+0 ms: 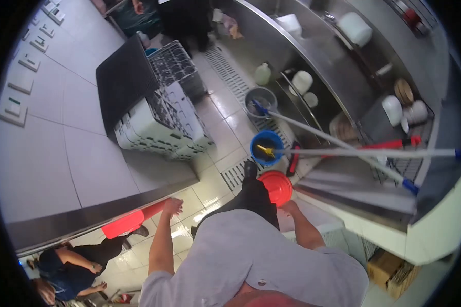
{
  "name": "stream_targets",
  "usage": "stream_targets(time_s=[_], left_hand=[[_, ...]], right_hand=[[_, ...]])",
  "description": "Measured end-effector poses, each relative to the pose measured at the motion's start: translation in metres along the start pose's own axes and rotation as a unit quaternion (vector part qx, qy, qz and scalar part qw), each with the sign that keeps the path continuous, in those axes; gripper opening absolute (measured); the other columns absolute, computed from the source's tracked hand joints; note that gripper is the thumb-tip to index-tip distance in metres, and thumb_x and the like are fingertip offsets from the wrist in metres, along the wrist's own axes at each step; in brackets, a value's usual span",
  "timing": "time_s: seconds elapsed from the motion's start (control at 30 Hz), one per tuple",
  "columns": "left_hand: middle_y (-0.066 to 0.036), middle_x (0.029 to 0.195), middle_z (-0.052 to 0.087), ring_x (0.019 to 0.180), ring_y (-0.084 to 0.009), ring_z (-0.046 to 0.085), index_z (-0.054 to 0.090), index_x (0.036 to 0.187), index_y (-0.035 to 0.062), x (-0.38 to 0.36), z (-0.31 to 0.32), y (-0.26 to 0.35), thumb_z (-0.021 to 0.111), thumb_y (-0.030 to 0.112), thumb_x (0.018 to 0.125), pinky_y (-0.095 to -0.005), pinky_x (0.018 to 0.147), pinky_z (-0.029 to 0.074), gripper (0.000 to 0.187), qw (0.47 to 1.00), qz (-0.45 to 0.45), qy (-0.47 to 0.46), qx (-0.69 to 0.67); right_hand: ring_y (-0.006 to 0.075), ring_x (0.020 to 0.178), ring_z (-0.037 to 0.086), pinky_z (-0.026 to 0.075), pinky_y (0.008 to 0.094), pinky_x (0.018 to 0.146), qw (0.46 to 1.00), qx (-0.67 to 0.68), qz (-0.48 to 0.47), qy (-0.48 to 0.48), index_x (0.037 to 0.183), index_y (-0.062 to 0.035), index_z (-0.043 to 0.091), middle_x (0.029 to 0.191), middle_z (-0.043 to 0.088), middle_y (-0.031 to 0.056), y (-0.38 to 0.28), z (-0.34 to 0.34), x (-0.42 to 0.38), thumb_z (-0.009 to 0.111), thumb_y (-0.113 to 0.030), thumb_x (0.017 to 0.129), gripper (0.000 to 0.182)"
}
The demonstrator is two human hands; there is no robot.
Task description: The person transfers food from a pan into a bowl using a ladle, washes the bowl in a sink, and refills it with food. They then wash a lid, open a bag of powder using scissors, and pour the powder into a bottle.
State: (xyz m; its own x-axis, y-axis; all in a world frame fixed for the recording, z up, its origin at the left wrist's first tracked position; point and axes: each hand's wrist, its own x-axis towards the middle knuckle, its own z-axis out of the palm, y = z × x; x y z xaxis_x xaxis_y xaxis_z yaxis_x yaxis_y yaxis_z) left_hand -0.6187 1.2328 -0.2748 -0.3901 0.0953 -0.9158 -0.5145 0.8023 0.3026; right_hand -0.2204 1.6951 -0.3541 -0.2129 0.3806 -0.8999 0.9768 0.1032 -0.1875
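Left hand (pixel 173 206) hangs, fingers loosely apart, by a pale counter's edge (pixel 102 212). Right hand (pixel 290 207), grip unclear, meets a round red plastic container (pixel 275 187).

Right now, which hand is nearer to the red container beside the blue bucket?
Right: your right hand is at the edge of the red container; your left hand is apart, across your legs.

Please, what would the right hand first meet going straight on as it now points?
The right hand would likely meet the red container first; they may already touch, depth being unclear.
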Motion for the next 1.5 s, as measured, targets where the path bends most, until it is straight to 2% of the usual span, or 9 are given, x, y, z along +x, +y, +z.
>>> stream_targets(time_s=[0.07, 0.27, 0.33, 0.57, 0.73, 1.0, 1.17, 1.3, 1.5], left_hand=[[-0.012, 0.08, 0.068, 0.064, -0.0236, 0.069, 0.065, 0.101, 0.0, 0.079, -0.024, -0.048, 0.06, 0.031, 0.092, -0.033, 0.049, 0.053, 0.032, 0.987, -0.087, -0.136, 0.009], [-0.017, 0.094, 0.072, 0.076, -0.0264, 0.072, 0.069, 0.107, 0.0012, -0.033, 0.001, 0.143, 0.057, 0.051, 0.093, -0.039, 0.072, 0.055, 0.053, 0.975, 0.15, 0.093, 0.134], [-0.017, 0.096, 0.072, 0.081, -0.0274, 0.072, 0.068, 0.11, 0.0016, -0.049, 0.007, 0.214, 0.056, 0.048, 0.095, -0.0388, 0.077, 0.054, 0.05, 0.954, 0.242, 0.105, 0.144], [-0.01, 0.097, 0.071, 0.084, -0.017, 0.066, 0.061, 0.124, 0.0005, -0.044, 0.011, 0.369, 0.058, 0.031, 0.1, -0.0335, 0.076, 0.052, 0.039, 0.893, 0.446, 0.027, 0.059], [-0.01, 0.106, 0.071, 0.093, -0.0156, 0.065, 0.06, 0.127, 0.001, -0.084, -0.024, 0.428, 0.058, 0.029, 0.101, -0.0317, 0.084, 0.052, 0.038, 0.851, 0.522, 0.034, 0.037], [-0.016, 0.116, 0.068, 0.102, -0.0233, 0.065, 0.059, 0.131, 0.0009, -0.138, -0.067, 0.487, 0.043, 0.033, 0.105, -0.0354, 0.089, 0.051, 0.044, 0.876, 0.467, 0.03, -0.121], [-0.013, 0.099, 0.072, 0.088, -0.0229, 0.067, 0.065, 0.073, -0.001, -0.122, -0.072, 0.534, 0.044, 0.024, 0.104, -0.034, 0.079, 0.052, 0.045, 0.849, 0.486, 0.168, -0.124], [-0.014, 0.099, 0.072, 0.09, -0.0209, 0.068, 0.066, 0.066, -0.0007, -0.129, -0.076, 0.571, 0.063, 0.009, 0.09, -0.032, 0.078, 0.051, 0.026, 0.83, 0.472, 0.247, -0.164], [-0.014, 0.109, 0.068, 0.091, -0.024, 0.067, 0.072, 0.094, 0.0027, -0.122, -0.06, 0.557, 0.063, 0.006, 0.087, -0.0329, 0.082, 0.051, 0.012, 0.847, 0.408, 0.329, -0.095]], right_hand=[[0.024, 0.059, 0.066, 0.056, 0.0369, 0.056, 0.99, -0.129, -0.058, 0.014, 0.089, -0.0014, 0.072, 0.076, 0.07, 0.0124, -0.05, -0.061, 0.039, 0.074, -0.044, 0.083, 0.043], [0.035, 0.092, 0.069, 0.055, 0.0451, 0.081, 0.936, -0.247, -0.202, 0.149, 0.088, -0.0038, 0.075, 0.091, 0.072, 0.0185, -0.164, -0.229, 0.107, 0.065, -0.049, 0.086, 0.047], [0.0355, 0.091, 0.069, 0.054, 0.0461, 0.081, 0.784, -0.467, -0.347, 0.214, 0.089, -0.0071, 0.076, 0.089, 0.071, 0.0167, -0.196, -0.271, 0.135, 0.063, -0.048, 0.087, 0.043], [0.0288, 0.058, 0.063, 0.049, 0.0405, 0.055, 0.909, -0.081, -0.258, 0.317, 0.075, -0.0027, 0.071, 0.067, 0.067, 0.0136, -0.282, -0.288, 0.102, 0.075, -0.031, 0.078, 0.028], [0.0138, 0.056, 0.059, 0.045, 0.0318, 0.045, 0.965, 0.027, -0.216, 0.143, 0.075, -0.0043, 0.069, 0.066, 0.064, 0.0045, -0.324, -0.251, 0.087, 0.083, -0.018, 0.076, 0.02], [0.0136, 0.058, 0.059, 0.048, 0.0315, 0.05, 0.961, -0.067, -0.265, 0.052, 0.08, -0.003, 0.07, 0.069, 0.064, 0.0038, -0.462, -0.272, 0.163, 0.083, -0.024, 0.078, 0.024], [0.029, 0.084, 0.071, 0.054, 0.0393, 0.077, 0.929, -0.161, -0.325, 0.07, 0.084, -0.0033, 0.075, 0.086, 0.073, 0.0179, -0.58, -0.325, 0.194, 0.082, -0.044, 0.071, 0.043], [0.03, 0.087, 0.07, 0.054, 0.0396, 0.079, 0.92, -0.156, -0.354, 0.066, 0.091, -0.0025, 0.074, 0.09, 0.073, 0.0183, -0.668, -0.367, 0.215, 0.083, -0.04, 0.071, 0.044], [0.0304, 0.097, 0.069, 0.054, 0.0387, 0.088, 0.884, -0.194, -0.416, 0.086, 0.11, 0.0035, 0.069, 0.105, 0.072, 0.0186, -0.765, -0.421, 0.214, 0.084, -0.031, 0.073, 0.053]])
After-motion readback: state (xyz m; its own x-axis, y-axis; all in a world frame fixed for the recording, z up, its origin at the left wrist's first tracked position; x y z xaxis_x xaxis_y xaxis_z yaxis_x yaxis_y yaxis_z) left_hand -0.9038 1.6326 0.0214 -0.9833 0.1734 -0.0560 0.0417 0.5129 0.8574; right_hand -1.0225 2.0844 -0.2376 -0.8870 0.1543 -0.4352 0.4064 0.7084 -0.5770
